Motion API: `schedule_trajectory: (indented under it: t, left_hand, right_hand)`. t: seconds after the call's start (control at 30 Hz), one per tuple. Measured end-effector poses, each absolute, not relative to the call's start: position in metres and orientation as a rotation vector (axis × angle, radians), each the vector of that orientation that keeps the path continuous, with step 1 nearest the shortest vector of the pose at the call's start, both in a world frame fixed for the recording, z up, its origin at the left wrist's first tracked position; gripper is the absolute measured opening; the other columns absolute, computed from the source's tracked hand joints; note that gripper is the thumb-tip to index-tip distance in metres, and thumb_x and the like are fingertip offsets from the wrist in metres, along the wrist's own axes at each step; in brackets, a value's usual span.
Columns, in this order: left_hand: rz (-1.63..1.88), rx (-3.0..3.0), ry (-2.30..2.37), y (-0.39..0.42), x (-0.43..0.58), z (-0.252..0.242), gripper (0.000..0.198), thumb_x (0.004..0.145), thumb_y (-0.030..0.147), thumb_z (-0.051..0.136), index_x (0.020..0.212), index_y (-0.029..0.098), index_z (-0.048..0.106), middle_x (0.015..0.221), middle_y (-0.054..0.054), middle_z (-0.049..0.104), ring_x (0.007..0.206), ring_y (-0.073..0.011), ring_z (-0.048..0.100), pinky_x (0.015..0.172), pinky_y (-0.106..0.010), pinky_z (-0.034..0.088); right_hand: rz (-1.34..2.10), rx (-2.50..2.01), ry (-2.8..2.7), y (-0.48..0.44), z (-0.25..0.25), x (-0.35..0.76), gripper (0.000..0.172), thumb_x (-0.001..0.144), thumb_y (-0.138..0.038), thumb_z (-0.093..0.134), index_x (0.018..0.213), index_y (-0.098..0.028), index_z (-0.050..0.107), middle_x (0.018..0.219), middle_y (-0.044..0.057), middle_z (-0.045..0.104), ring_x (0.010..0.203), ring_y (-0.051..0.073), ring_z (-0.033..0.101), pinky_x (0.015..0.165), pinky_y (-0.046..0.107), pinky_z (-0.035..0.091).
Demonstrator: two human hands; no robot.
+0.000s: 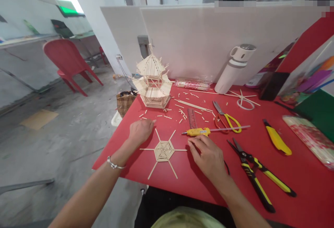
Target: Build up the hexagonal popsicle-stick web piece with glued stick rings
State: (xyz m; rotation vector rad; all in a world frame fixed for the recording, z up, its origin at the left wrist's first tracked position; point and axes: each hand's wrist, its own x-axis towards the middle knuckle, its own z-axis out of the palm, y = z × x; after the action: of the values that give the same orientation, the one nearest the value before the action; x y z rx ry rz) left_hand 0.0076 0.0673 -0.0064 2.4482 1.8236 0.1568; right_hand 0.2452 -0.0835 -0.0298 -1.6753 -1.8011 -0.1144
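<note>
A flat hexagonal web of thin wooden sticks point(164, 150) with long spokes lies on the red table point(182, 182) in front of me. My left hand point(141, 131) rests left of it, fingers curled and pinching a short stick by its tip. My right hand point(207, 156) lies right of the web, fingers bent down on the table near the end of a spoke; I cannot make out anything in it. A yellow glue gun point(199, 131) lies just beyond my right hand. A wooden stick pagoda model point(153, 81) stands at the table's far left.
Short stick offcuts point(182, 111), a ruler point(192, 118), yellow-handled scissors point(227, 117), yellow-black cutters point(257, 174), a yellow utility knife point(277, 139), a white bottle point(235, 68), stick packets point(193, 83) and coloured sheets point(317, 81) lie on the table. A white partition point(208, 40) stands behind. A red chair point(68, 62) stands on the floor at left.
</note>
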Motion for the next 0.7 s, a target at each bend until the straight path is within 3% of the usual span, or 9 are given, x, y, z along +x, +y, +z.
schedule_trajectory:
  t: [0.1, 0.17, 0.23, 0.4, 0.5, 0.63, 0.7]
  left_hand:
    - [0.168, 2.564, 1.703, 0.087, 0.023, -0.006, 0.036, 0.093, 0.043, 0.05, 0.076, 0.016, 0.068, 0.093, -0.012, 0.068, 0.077, -0.0219, 0.064, 0.058, -0.027, 0.036]
    - [0.222, 2.666, 1.542, 0.101, 0.038, -0.006, 0.02, 0.09, 0.031, 0.055, 0.091, 0.02, 0.071, 0.108, -0.01, 0.066, 0.084, -0.0204, 0.064, 0.061, -0.027, 0.039]
    - [0.13, 2.772, 1.296, 0.115, 0.056, -0.007, 0.022, 0.089, 0.018, 0.05, 0.096, 0.021, 0.071, 0.111, -0.01, 0.065, 0.091, -0.0215, 0.064, 0.066, -0.028, 0.042]
    - [0.011, 2.802, 1.079, 0.139, 0.088, -0.017, 0.018, 0.085, 0.009, 0.052, 0.085, 0.012, 0.069, 0.099, -0.016, 0.067, 0.086, -0.0242, 0.065, 0.07, -0.032, 0.045]
    - [0.065, 2.764, 1.084, 0.137, 0.089, -0.018, 0.016, 0.083, 0.007, 0.052, 0.087, 0.01, 0.068, 0.099, -0.017, 0.068, 0.087, -0.0243, 0.065, 0.073, -0.032, 0.046]
    - [0.216, 2.613, 1.168, 0.116, 0.059, -0.002, 0.018, 0.087, 0.012, 0.048, 0.094, 0.014, 0.065, 0.089, -0.008, 0.071, 0.082, -0.0175, 0.066, 0.073, -0.027, 0.049]
    - [0.283, 2.223, 1.208, 0.1, 0.035, 0.008, 0.015, 0.084, 0.018, 0.053, 0.091, 0.016, 0.066, 0.076, -0.002, 0.07, 0.065, -0.0135, 0.064, 0.061, -0.023, 0.048]
  right_hand:
    - [-0.13, -1.657, -1.792, -0.079, -0.026, 0.249, 0.021, 0.097, -0.029, 0.052, 0.099, -0.024, 0.071, 0.092, 0.003, 0.07, 0.086, 0.016, 0.065, 0.074, 0.026, 0.046]
    - [-0.13, -1.654, -1.786, -0.076, -0.024, 0.251, 0.021, 0.097, -0.029, 0.052, 0.1, -0.024, 0.071, 0.093, 0.003, 0.07, 0.086, 0.016, 0.065, 0.074, 0.026, 0.046]
    - [-0.128, -1.664, -1.78, -0.075, -0.021, 0.252, 0.021, 0.098, -0.029, 0.051, 0.101, -0.024, 0.071, 0.092, 0.003, 0.071, 0.086, 0.016, 0.066, 0.074, 0.027, 0.046]
    - [-0.138, -1.706, -1.762, -0.082, -0.019, 0.261, 0.02, 0.098, -0.03, 0.052, 0.101, -0.023, 0.071, 0.093, 0.004, 0.071, 0.086, 0.017, 0.066, 0.077, 0.027, 0.046]
    - [-0.12, -1.733, -1.762, -0.089, -0.019, 0.266, 0.02, 0.097, -0.03, 0.053, 0.101, -0.022, 0.072, 0.093, 0.005, 0.07, 0.086, 0.017, 0.066, 0.079, 0.028, 0.047]
    - [-0.129, -1.679, -1.763, -0.093, -0.016, 0.261, 0.019, 0.097, -0.029, 0.054, 0.1, -0.021, 0.071, 0.093, 0.005, 0.069, 0.086, 0.017, 0.066, 0.079, 0.027, 0.047]
    - [-0.115, -1.617, -1.791, -0.094, -0.016, 0.252, 0.018, 0.097, -0.027, 0.054, 0.099, -0.021, 0.071, 0.094, 0.005, 0.069, 0.087, 0.017, 0.065, 0.081, 0.027, 0.047]
